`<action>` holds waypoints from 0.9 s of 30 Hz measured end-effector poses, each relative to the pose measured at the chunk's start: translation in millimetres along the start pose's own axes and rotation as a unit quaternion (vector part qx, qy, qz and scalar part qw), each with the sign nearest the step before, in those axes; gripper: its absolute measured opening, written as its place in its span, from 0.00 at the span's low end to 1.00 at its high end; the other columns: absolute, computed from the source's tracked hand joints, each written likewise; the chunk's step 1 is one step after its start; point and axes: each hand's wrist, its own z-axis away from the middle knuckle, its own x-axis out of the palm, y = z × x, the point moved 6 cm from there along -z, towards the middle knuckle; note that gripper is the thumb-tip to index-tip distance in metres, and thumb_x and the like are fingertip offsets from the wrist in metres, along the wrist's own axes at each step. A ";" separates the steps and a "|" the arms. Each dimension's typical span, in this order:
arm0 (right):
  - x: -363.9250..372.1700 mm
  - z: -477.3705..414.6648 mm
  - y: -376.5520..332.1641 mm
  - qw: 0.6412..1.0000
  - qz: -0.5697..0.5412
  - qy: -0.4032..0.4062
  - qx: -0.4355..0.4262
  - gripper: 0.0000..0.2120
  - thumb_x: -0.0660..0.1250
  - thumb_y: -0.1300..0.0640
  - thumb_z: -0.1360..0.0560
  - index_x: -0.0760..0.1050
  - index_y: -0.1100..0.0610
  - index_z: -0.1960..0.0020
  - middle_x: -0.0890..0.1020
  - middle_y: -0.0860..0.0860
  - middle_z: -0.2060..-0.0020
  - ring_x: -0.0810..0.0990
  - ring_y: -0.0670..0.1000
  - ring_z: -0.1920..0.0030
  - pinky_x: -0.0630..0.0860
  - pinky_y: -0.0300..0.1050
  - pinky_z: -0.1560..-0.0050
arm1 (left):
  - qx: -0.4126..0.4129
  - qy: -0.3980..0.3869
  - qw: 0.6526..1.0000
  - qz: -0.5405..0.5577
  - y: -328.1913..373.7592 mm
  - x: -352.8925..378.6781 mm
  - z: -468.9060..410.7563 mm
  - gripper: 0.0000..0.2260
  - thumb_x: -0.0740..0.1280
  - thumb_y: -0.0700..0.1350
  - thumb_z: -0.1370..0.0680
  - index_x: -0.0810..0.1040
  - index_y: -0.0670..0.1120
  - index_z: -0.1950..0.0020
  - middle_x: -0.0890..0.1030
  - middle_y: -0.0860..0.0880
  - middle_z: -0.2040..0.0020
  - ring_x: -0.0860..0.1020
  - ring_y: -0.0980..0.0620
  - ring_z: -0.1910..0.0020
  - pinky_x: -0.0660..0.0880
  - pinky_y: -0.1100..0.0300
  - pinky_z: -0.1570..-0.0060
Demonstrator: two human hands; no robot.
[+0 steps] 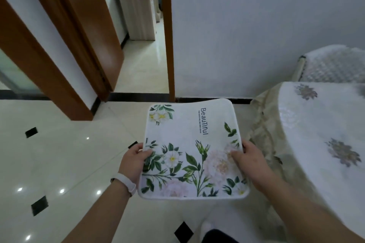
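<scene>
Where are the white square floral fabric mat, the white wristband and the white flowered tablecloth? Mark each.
White square floral fabric mat (181, 134), head view, plain middle.
White wristband (125, 183), head view, top of the strap.
White flowered tablecloth (316, 124), head view, bare patch between flowers.

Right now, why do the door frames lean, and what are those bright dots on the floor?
Head view: the wide-angle lens tilts the door frame; the dots are lights mirrored in the glossy floor; the floral mat looks fairly sharp.
</scene>
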 end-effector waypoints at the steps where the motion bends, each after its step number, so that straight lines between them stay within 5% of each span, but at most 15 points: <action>1: -5.0 -8.4 -0.3 1.000 -0.003 0.013 0.003 0.09 0.63 0.61 0.24 0.78 0.50 0.48 0.84 0.48 0.58 0.84 0.51 0.59 0.81 0.47 0.60 | -0.001 -0.008 1.000 -0.005 4.7 10.1 -11.7 0.04 0.68 0.37 0.26 0.80 0.42 0.52 0.85 0.38 0.58 0.83 0.35 0.58 0.80 0.40 0.54; 5: -22.4 -45.9 6.8 0.999 -0.021 0.043 0.023 0.10 0.63 0.62 0.23 0.77 0.48 0.49 0.84 0.45 0.57 0.83 0.48 0.58 0.75 0.41 0.65 | -0.014 -0.030 0.999 -0.027 15.7 51.5 -58.3 0.03 0.68 0.36 0.26 0.80 0.42 0.54 0.84 0.38 0.58 0.83 0.35 0.58 0.80 0.40 0.54; 17: -57.3 -223.2 13.4 0.988 -0.101 0.060 0.104 0.07 0.64 0.62 0.23 0.77 0.51 0.53 0.84 0.50 0.55 0.84 0.53 0.56 0.81 0.52 0.52 | -0.037 -0.051 0.992 -0.112 91.8 181.2 -208.6 0.03 0.68 0.37 0.26 0.80 0.43 0.54 0.84 0.37 0.59 0.83 0.37 0.62 0.80 0.44 0.58; 24: -143.7 -287.8 -6.3 0.981 -0.119 0.121 0.098 0.08 0.65 0.54 0.23 0.78 0.41 0.50 0.86 0.45 0.58 0.86 0.48 0.60 0.82 0.49 0.57 | -0.027 -0.148 0.983 -0.108 145.8 304.2 -258.6 0.06 0.67 0.37 0.25 0.78 0.41 0.48 0.85 0.37 0.56 0.83 0.35 0.58 0.80 0.42 0.56; 27: -176.8 -295.3 -4.2 0.968 -0.137 0.184 0.106 0.09 0.65 0.60 0.23 0.78 0.47 0.50 0.84 0.45 0.56 0.83 0.48 0.57 0.79 0.45 0.59 | -0.034 -0.199 0.972 -0.120 155.7 356.4 -270.2 0.06 0.67 0.37 0.24 0.78 0.41 0.47 0.85 0.38 0.57 0.83 0.36 0.59 0.80 0.42 0.56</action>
